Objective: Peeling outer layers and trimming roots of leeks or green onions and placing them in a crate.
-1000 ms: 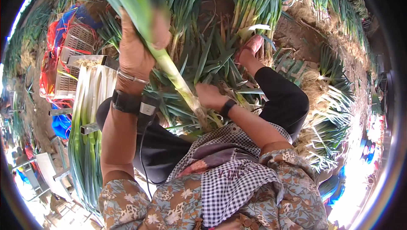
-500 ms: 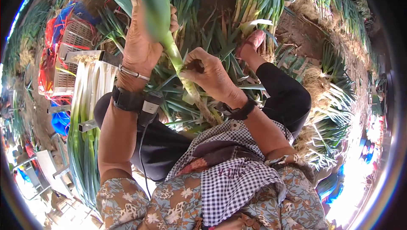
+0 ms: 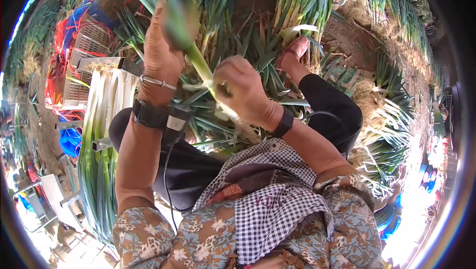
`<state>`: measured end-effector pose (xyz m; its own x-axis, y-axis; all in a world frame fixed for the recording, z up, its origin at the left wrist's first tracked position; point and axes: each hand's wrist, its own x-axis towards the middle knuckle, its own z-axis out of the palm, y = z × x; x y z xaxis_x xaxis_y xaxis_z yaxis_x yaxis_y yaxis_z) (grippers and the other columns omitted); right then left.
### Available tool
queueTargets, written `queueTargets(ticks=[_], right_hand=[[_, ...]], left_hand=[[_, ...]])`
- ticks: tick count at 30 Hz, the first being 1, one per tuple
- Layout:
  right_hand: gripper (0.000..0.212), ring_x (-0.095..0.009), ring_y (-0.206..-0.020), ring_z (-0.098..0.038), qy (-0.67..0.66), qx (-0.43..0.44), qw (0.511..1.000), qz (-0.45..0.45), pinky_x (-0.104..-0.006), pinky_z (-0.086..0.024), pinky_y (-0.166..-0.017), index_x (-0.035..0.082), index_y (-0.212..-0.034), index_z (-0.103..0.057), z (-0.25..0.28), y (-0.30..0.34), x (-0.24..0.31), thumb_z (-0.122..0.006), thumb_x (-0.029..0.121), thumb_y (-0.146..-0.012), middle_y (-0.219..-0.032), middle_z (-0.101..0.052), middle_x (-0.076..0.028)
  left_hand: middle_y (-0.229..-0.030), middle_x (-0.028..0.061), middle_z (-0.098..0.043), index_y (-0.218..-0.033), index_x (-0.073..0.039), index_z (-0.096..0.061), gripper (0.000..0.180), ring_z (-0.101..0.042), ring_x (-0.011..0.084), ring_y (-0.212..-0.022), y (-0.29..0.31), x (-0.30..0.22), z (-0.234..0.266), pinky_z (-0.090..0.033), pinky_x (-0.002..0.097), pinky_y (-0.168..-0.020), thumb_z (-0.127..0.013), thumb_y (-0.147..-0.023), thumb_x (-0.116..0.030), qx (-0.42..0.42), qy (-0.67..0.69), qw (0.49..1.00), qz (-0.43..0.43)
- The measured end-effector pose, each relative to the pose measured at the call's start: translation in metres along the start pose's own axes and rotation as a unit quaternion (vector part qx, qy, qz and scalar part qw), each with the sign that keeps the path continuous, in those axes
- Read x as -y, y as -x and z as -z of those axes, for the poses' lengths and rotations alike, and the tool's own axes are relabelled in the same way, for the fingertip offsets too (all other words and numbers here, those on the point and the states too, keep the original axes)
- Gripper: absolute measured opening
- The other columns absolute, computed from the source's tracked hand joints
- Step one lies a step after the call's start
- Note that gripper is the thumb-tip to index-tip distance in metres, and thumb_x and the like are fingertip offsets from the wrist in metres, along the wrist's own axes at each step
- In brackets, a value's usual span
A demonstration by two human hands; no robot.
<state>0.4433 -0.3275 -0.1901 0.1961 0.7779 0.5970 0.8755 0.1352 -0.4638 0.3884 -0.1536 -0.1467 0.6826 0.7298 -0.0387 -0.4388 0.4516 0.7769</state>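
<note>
A single leek [image 3: 200, 63] slants across the middle, its green leaves up and its pale root end down towards my lap. My left hand [image 3: 162, 56] is wrapped around it where the leaves fan out; a blurred patch covers part of the fingers. Lower down, my right hand [image 3: 243, 90] is curled against the pale stalk, slightly smeared by motion, its fingertips partly hidden. A loose pale strip [image 3: 195, 87] sticks out from the stalk beside it. Left of my left forearm, a row of clean white-stemmed leeks [image 3: 111, 95] lies on a metal frame [image 3: 102, 144].
A beige plastic crate [image 3: 91, 41] with red and blue ties stands at the left. Untrimmed leek bundles [image 3: 303, 1] lie ahead, and more with bushy roots [image 3: 368, 95] are at the right. Loose leaves cover the ground between my legs.
My right hand has turned over and moved slightly down along the stalk. A loose pale strip now juts from the leek. My left hand keeps its hold, almost unmoved.
</note>
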Motion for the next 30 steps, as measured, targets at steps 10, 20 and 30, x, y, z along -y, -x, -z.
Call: queueTargets(ticks=[10,20,30], right_hand=[[0.020,-0.010,-0.085,-0.060,-0.254,-0.101,0.948,-0.165,-0.0263,-0.050,-0.075,0.003,-0.084,-0.047,0.016,0.005,0.040,-0.065,-0.003,-0.077,-0.080,-0.057,-0.007],[0.019,-0.014,-0.082,-0.062,-0.685,-0.146,0.640,-0.316,-0.0276,-0.051,-0.075,0.001,-0.104,-0.050,0.005,-0.001,0.015,-0.053,0.001,-0.086,-0.090,-0.061,-0.006],[0.026,-0.025,-0.081,-0.059,-0.354,0.199,0.874,-0.267,-0.0323,-0.049,-0.078,0.002,-0.101,-0.051,0.035,0.097,-0.002,-0.064,0.007,-0.079,-0.090,-0.058,-0.011]], left_hand=[[-0.077,0.0012,-0.043,-0.122,0.007,-0.046,0.055,-0.038,0.0088,-0.061,-0.006,0.004,0.008,-0.036,0.0241,-0.054,-0.041,-0.099,-0.043,0.059,0.059,0.995,0.055],[-0.076,0.0041,-0.048,-0.120,0.004,-0.049,0.060,-0.045,0.0132,-0.060,-0.022,0.005,0.029,-0.038,0.0275,-0.054,-0.055,-0.091,-0.049,0.075,0.057,0.995,0.038],[-0.074,0.0026,-0.043,-0.112,0.004,-0.050,0.053,-0.037,0.0093,-0.058,-0.046,-0.065,0.055,-0.034,0.0240,-0.052,-0.035,-0.100,-0.046,-0.035,0.006,0.997,-0.069]])
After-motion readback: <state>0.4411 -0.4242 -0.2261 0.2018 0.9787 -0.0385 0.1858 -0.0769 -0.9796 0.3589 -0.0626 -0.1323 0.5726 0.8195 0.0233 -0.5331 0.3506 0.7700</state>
